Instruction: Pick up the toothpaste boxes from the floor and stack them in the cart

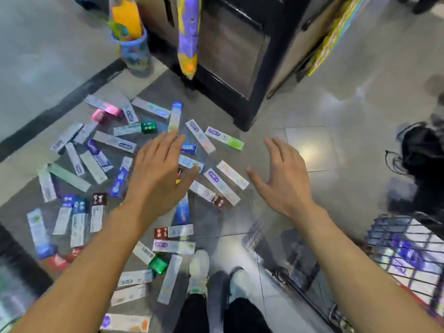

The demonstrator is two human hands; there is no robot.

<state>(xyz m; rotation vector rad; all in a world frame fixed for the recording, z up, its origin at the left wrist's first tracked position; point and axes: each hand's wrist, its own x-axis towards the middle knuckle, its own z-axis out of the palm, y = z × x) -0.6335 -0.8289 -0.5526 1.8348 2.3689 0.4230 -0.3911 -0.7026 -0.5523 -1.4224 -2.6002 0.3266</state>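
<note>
Down on the grey floor (324, 109), lots of toothpaste boxes (125, 169) lie scattered, mostly on the left side, pointing every which way. Both arms reach out over them. The left hand (159, 173) is spread flat with straight fingers above the middle of the pile and holds nothing. The right hand (283, 175) is open too, fingers loose, over bare floor just right of the boxes. The two hands are apart. A wire cart (408, 255) stands near on the right, and some boxes already lie stacked inside it. White shoes (199, 267) stand close to the nearest boxes. Far back sits a dark cabinet (228, 56).
</note>
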